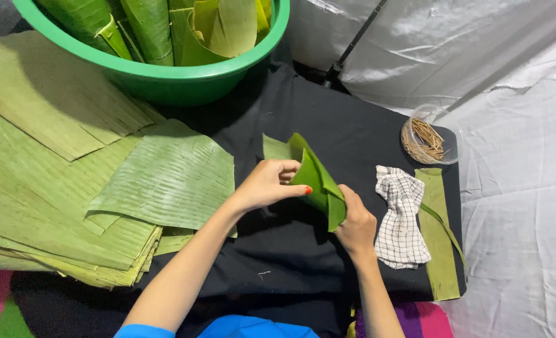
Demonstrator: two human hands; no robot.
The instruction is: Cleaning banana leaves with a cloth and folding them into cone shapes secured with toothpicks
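Centrally in the head view, both hands grasp 1 folded banana leaf cone [315, 178] just right of frame centre, above the black cloth [353, 134]. The left hand [267, 184] pinches its upper left side, fingertips on the fold; the right hand [355, 222] clasps its lower right edge from beneath. The cone's long axis runs from upper left down to lower right, so it lies between the 2 hands, equally close to each.

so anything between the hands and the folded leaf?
Nothing visible. Both the left hand and the right hand are already on the folded leaf, one on each side, above the black cloth.
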